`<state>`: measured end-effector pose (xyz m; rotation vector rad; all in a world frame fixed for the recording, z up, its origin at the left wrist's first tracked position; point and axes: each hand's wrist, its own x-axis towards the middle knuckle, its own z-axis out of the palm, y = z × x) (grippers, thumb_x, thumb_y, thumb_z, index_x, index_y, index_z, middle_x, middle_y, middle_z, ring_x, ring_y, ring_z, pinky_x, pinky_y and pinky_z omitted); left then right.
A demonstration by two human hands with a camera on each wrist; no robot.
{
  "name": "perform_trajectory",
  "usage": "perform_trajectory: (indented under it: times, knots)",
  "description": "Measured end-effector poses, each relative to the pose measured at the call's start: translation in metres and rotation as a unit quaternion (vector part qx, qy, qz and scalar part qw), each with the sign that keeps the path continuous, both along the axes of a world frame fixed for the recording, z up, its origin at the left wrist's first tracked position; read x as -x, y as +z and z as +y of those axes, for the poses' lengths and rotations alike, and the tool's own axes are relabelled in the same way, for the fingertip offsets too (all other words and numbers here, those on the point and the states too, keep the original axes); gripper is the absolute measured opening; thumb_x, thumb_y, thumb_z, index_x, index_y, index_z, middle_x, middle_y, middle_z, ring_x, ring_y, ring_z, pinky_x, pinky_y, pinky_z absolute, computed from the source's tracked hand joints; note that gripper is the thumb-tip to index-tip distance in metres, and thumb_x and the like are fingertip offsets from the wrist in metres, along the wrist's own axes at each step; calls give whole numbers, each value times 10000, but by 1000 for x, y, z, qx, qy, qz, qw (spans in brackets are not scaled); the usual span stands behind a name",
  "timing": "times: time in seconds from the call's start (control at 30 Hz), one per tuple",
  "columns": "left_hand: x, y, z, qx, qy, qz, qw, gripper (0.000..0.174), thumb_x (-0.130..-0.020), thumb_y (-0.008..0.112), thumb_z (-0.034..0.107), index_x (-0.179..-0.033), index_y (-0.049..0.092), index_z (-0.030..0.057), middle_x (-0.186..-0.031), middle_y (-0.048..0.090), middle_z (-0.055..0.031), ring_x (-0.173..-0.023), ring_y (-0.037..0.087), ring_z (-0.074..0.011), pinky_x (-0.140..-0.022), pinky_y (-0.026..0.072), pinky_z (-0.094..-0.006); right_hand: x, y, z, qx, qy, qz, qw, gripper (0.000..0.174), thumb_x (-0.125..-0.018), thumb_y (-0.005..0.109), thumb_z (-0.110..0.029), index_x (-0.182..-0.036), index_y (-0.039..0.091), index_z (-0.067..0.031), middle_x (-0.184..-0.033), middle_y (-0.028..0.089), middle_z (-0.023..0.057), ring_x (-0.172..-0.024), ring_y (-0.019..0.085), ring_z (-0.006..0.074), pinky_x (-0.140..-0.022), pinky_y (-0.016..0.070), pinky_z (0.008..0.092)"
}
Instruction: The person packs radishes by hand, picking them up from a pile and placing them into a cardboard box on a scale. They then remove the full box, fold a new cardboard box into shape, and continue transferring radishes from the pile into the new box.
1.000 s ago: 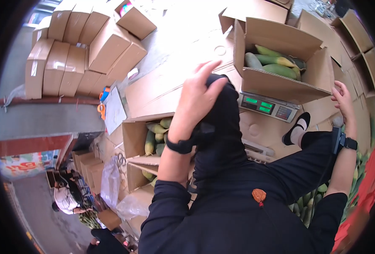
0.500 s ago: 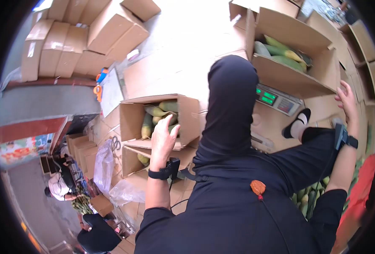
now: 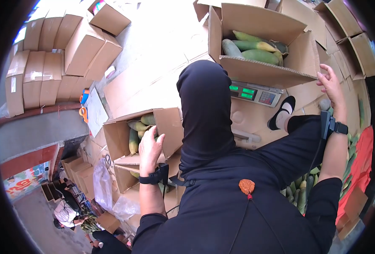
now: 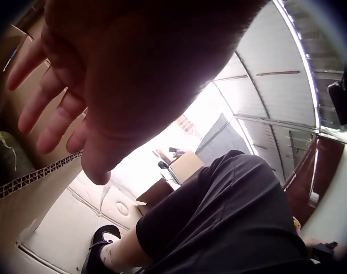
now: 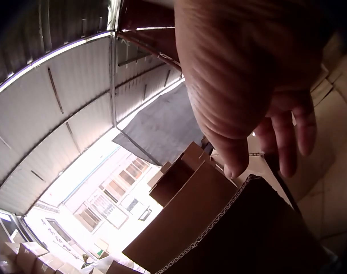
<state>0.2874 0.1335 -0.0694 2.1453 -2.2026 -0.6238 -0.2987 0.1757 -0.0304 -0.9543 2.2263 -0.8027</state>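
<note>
My left hand is over the near side of an open carton on the floor, its fingers extended and holding nothing. Inside lie several long green-and-yellow vegetables, partly hidden by the hand. In the left wrist view the spread fingers hang above the carton's cut edge. My right hand is beside the right corner of a larger open carton, its fingers loosely bent. This carton sits on a digital scale with lit green displays and has several similar vegetables at its bottom.
Sealed cartons are stacked at the far left. Orange-and-blue tape dispensers lie by a white board. My raised knee stands between the two cartons. More vegetables and red cloth are at the right.
My left hand has moved from over the knee down and left to the floor carton. The right hand has stayed at the large carton's corner. The head view has shifted.
</note>
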Motion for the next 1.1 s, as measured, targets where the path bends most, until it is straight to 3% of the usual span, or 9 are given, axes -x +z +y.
perform_trajectory:
  times: [0.4, 0.6, 0.7, 0.8, 0.87, 0.93, 1.03, 1.1]
  knots:
    - [27, 14, -41, 53, -22, -11, 998, 475, -793, 675, 214, -1214, 526, 51, -1154, 557, -165, -1082, 531, -336, -918, 437, -405, -2, 17, -25, 11, -13, -14, 1000, 473, -851, 624, -290, -1267, 498, -102, -932, 574, 6, -798, 511, 68, -589, 398, 205]
    - [39, 9, -45, 91, -34, -7, 995, 489, -767, 693, 192, -1204, 533, 44, -1188, 537, -170, -1130, 496, -339, -952, 422, -406, 27, 14, -45, -14, 23, -28, 999, 546, -866, 576, -340, -1348, 418, -137, -987, 598, -18, -840, 546, 98, -682, 391, 264]
    - [44, 5, -41, 104, -31, 20, 994, 481, -766, 691, 183, -1199, 537, 40, -1199, 535, -163, -1139, 492, -330, -961, 418, -400, 38, -5, -50, -8, -4, -4, 1000, 540, -869, 585, -322, -1344, 420, -125, -1003, 600, -4, -830, 550, 80, -614, 395, 229]
    - [42, 1, -34, 126, -23, 24, 992, 529, -750, 701, 162, -1224, 503, 34, -1201, 524, -159, -1145, 483, -321, -946, 428, -404, 62, -31, -51, 15, -18, -80, 997, 526, -882, 587, -294, -1342, 418, -102, -1022, 600, 17, -781, 546, 55, -513, 372, 186]
    - [39, 2, -29, 142, 12, 54, 988, 566, -755, 696, 149, -1258, 463, 32, -1198, 504, -171, -1133, 482, -333, -944, 425, -410, 72, -35, -54, 2, -35, -108, 993, 546, -880, 600, -305, -1343, 414, -83, -949, 573, -6, -739, 519, 30, -553, 450, 195]
    - [33, 1, -23, 131, 25, 42, 990, 599, -758, 694, 146, -1284, 429, 34, -1179, 495, -177, -1107, 493, -342, -931, 432, -418, 79, -40, -56, -1, -22, -120, 993, 538, -879, 608, -289, -1329, 424, -59, -955, 576, -6, -706, 518, 15, -564, 466, 197]
    - [24, -6, -13, 101, 60, 20, 993, 613, -756, 696, 151, -1290, 419, 34, -1172, 494, -177, -1091, 500, -344, -917, 440, -420, 83, -43, -57, -21, -3, -113, 993, 505, -899, 588, -267, -1313, 429, -25, -967, 597, 15, -729, 557, 39, -589, 487, 207]
    - [20, -8, -11, 54, 85, 1, 995, 615, -757, 696, 154, -1290, 414, 30, -1164, 503, -174, -1089, 503, -342, -905, 446, -422, 90, -56, -58, 41, -10, -185, 982, 425, -925, 553, -232, -1268, 455, -1, -985, 615, 42, -789, 594, 81, -627, 506, 225]
